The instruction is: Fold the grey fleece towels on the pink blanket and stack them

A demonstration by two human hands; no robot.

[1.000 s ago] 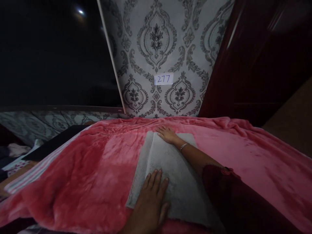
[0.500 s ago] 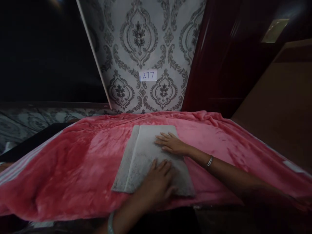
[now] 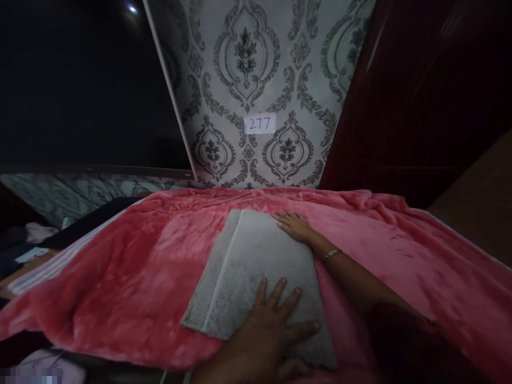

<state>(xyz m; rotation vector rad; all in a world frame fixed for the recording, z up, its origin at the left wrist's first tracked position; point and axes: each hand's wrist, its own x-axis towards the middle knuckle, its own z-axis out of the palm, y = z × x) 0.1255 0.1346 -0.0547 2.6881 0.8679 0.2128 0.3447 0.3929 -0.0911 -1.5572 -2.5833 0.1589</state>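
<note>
Two flat, open-gripped hands, left hand (image 3: 272, 320) and right hand (image 3: 295, 225), press one folded grey towel (image 3: 256, 261) on one pink blanket (image 3: 132, 266).

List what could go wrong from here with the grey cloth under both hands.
The folded grey cloth lies on a plush pink blanket, so it might slide or bunch as the left hand presses near its front edge. Its layers sit offset along the left side, so the fold may end up uneven. The right hand covers only the far right corner, so the far left corner could lift.
</note>
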